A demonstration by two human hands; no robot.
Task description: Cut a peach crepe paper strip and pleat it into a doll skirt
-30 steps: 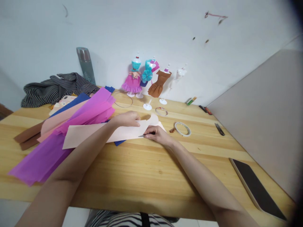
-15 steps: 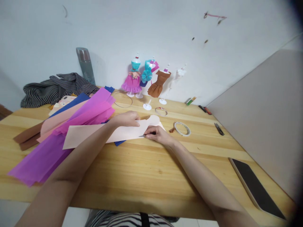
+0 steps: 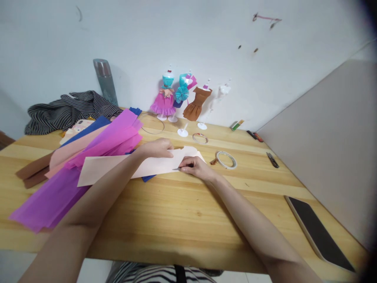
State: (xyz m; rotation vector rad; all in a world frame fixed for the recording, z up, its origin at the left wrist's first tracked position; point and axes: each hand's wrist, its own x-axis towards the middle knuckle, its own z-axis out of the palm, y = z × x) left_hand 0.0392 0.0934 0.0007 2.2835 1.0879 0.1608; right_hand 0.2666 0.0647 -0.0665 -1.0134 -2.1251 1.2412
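- Resting the left hand (image 3: 161, 148) on the upper edge of a pale pink paper strip (image 3: 156, 166) at mid-frame; cannot tell whether pinching or only pressing.
- Gripping a pointed tool (image 3: 177, 169), mostly hidden, between thumb and fingers of the right hand (image 3: 193, 167), with its tip at the strip's lower edge.
- Running the strip leftward beneath the left forearm and rightward behind the right hand.
- Working on a wooden table (image 3: 165, 220), with purple-pink sheets (image 3: 59, 200) at frame left and a tape roll (image 3: 235, 162) right of centre.
- Facing a pale wall (image 3: 141, 31), with dressed mannequins (image 3: 165, 103) at upper centre.
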